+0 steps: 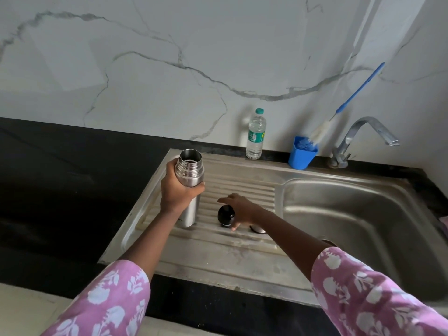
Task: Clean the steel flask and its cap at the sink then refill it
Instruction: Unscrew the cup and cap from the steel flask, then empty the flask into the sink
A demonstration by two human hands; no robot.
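Note:
The steel flask (189,187) stands upright and uncapped on the ribbed drainboard (242,185), its mouth open at the top. My left hand (178,187) grips its upper body. A black inner cap (226,215) sits on the drainboard just right of the flask. My right hand (244,209) hovers over and beside this cap with fingers spread, the thumb tip down near its base; no firm grip shows. A steel outer cap (257,230) peeks out from under my right wrist.
The sink basin (351,214) lies to the right, with the tap (363,137) at its back. A plastic water bottle (255,134) and a blue holder (301,154) with a bottle brush (349,98) stand by the wall. Black counter (60,178) extends left.

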